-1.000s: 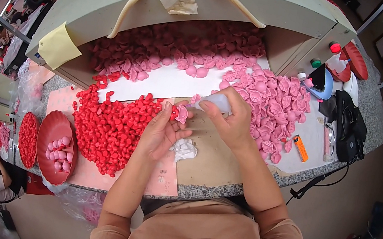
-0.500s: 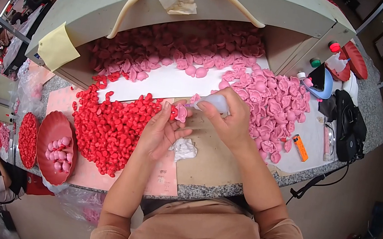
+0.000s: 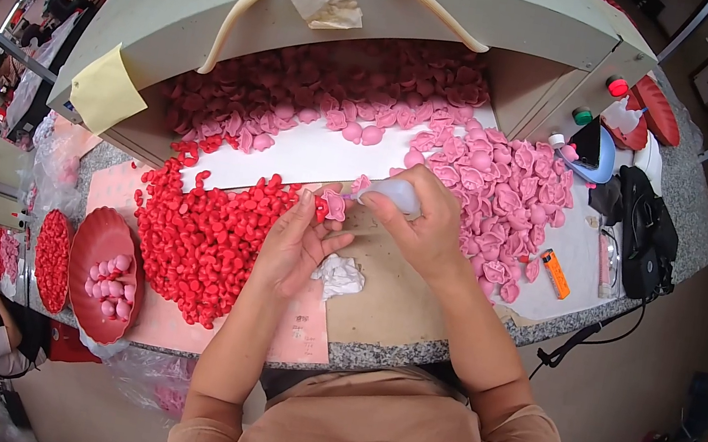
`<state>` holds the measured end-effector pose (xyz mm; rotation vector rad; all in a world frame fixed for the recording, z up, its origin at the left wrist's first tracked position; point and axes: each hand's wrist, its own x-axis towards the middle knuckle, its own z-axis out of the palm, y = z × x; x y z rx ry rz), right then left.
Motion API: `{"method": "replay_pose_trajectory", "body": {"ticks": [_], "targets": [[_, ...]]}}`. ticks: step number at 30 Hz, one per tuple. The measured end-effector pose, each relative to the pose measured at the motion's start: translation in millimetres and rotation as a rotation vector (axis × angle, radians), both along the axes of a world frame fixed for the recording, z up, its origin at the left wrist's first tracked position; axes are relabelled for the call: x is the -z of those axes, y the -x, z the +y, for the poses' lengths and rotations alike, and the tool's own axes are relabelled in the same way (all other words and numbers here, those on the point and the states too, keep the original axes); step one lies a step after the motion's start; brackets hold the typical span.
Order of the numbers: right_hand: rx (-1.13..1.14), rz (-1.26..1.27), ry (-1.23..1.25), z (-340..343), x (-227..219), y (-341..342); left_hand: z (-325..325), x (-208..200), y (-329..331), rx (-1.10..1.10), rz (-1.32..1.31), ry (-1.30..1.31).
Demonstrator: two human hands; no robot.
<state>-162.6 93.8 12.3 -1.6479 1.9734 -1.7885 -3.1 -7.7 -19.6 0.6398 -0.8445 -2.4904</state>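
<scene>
My left hand (image 3: 299,245) pinches a small pink petal-shaped piece (image 3: 336,206) with its thumb and fingertips; a bit of red shows beside it. My right hand (image 3: 429,233) is wrapped round a translucent whitish squeeze bottle (image 3: 399,194), tilted with its narrow tip pointing left at the pink piece. Whether the tip touches the piece I cannot tell. Just left of my left hand spreads a big heap of glossy red pieces (image 3: 202,243). To the right of the bottle lies a pile of pink petal-shaped pieces (image 3: 517,187).
A grey-green machine housing (image 3: 462,7) arches over more pink pieces at the back. On the left stands a red oval tray (image 3: 72,306) holding pink pieces. Crumpled white tissue (image 3: 340,276), an orange lighter (image 3: 555,273) and a black bag (image 3: 648,235) lie on the table.
The bottle in my right hand has shifted slightly and its tip sits a little closer to the pink piece. My left hand stays almost still.
</scene>
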Motion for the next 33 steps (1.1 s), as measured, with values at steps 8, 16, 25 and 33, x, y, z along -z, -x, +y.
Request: {"method": "replay_pose_trajectory", "body": {"ticks": [8, 16, 25, 33], "targets": [[0.005, -0.022, 0.035, -0.4, -3.7, -1.7, -1.2, 0.6, 0.0, -0.012, 0.022, -0.001], [-0.002, -0.022, 0.028, 1.0, -3.3, -0.9, -1.8, -1.8, -0.1, -0.017, 0.045, 0.021], [0.007, -0.025, 0.048, 0.0, -2.5, -1.2, 0.5, -8.5, 2.3, -0.062, 0.079, 0.012], [0.020, -0.017, 0.067, -0.1, -2.6, -0.4, 1.8, -10.7, 3.1, -0.083, 0.108, 0.032]]}}
